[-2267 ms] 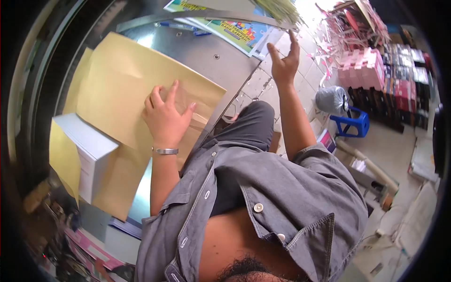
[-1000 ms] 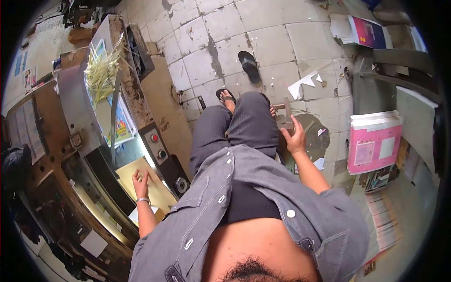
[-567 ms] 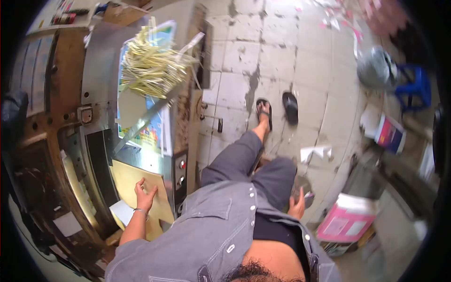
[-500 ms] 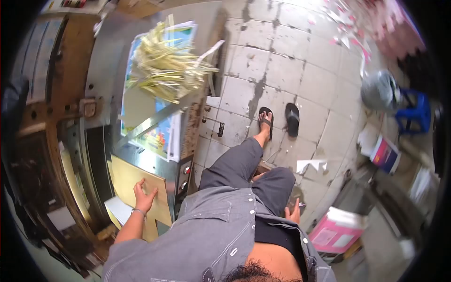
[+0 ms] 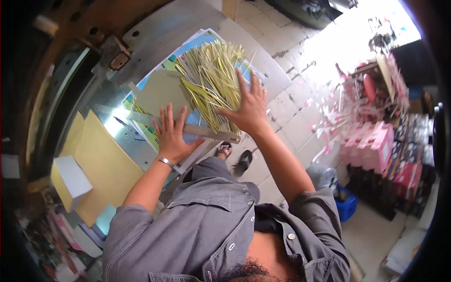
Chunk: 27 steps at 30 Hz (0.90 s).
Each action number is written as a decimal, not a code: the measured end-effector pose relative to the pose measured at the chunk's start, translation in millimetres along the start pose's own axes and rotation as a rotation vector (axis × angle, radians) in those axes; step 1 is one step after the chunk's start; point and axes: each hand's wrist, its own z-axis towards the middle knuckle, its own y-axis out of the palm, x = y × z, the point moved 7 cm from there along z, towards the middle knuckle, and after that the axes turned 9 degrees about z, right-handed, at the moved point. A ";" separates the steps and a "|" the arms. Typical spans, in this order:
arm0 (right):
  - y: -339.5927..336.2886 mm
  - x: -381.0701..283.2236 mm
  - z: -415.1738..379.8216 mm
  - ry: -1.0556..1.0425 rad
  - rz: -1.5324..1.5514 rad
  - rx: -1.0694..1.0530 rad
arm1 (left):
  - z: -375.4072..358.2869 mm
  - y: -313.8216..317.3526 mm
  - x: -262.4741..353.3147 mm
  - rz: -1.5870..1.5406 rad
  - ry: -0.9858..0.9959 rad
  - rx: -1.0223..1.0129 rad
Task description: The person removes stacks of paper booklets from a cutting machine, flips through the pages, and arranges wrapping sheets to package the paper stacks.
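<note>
A heap of thin yellow-green strips [image 5: 211, 77] lies on colourful printed sheets [image 5: 157, 70] and a grey-green board [image 5: 164, 91] on the metal table [image 5: 176, 21]. My right hand [image 5: 249, 105] is at the right side of the heap, fingers spread, holding nothing. My left hand [image 5: 174, 134] is spread over the near edge of the sheets, beside a long metal ruler [image 5: 211, 133] that runs across them below the strips. Whether its palm touches the ruler is unclear. A pen [image 5: 126, 126] lies on the metal surface left of the sheets.
Yellow boards [image 5: 105, 169] and a white block of paper [image 5: 73, 174] are at the left. Pink stacks [image 5: 369, 145], pink and white scraps, and a blue stool [image 5: 345, 204] stand at the right. Sandals [image 5: 243, 163] are on the tiled floor.
The view has turned and moved nearer the table. My left hand has gone from the yellow board to the sheets by the ruler. My right hand has risen from my side to the strips.
</note>
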 end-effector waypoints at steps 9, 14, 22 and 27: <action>61.4 -43.5 62.5 0.014 -0.286 -0.381 | -1.4 1.7 -3.8 -0.071 -0.092 -0.009; 47.0 -14.8 80.3 -0.073 -0.182 -0.249 | -1.7 4.8 -3.8 -0.053 -0.079 0.044; 39.7 -8.8 102.6 -0.035 -0.228 -0.179 | -4.8 4.6 -4.0 -0.044 -0.095 0.051; 38.6 3.5 116.0 -0.044 -0.217 -0.163 | -6.2 6.4 -5.1 -0.058 -0.093 0.079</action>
